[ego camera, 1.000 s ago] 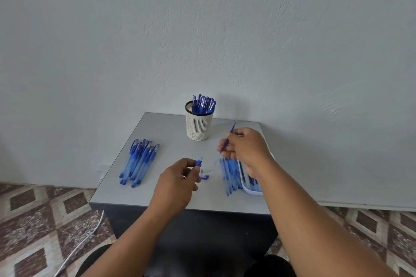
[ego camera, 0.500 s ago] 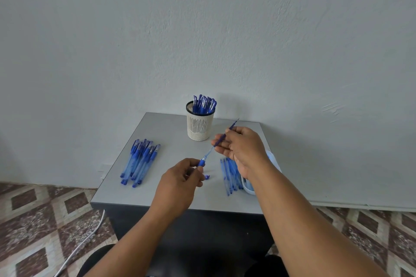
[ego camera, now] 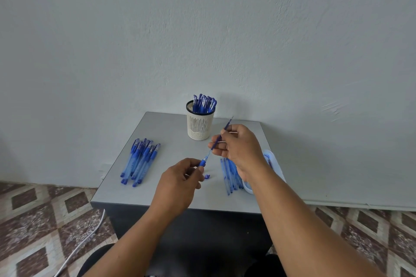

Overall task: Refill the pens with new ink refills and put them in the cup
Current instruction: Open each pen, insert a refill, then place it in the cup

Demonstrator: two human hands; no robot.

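Observation:
My left hand [ego camera: 180,183] pinches the blue end of a pen barrel [ego camera: 203,161] over the grey table [ego camera: 162,132]. My right hand [ego camera: 238,146] pinches a thin blue refill [ego camera: 226,129], held slanted, its lower end meeting the barrel's open end. A white mesh cup [ego camera: 200,123] holding several blue pens stands at the back of the table. Several capped pens [ego camera: 139,162] lie in a pile to the left. A small blue cap piece [ego camera: 207,176] lies by my left fingers.
A row of blue refills [ego camera: 229,175] lies right of centre, beside a white tray [ego camera: 275,164] partly hidden by my right forearm. The table stands against a pale wall. A white cable [ego camera: 85,237] runs over the patterned floor tiles on the left.
My right hand swung left from above the tray with the refill and brought its lower end to the barrel in my left hand. The left hand stayed almost in place.

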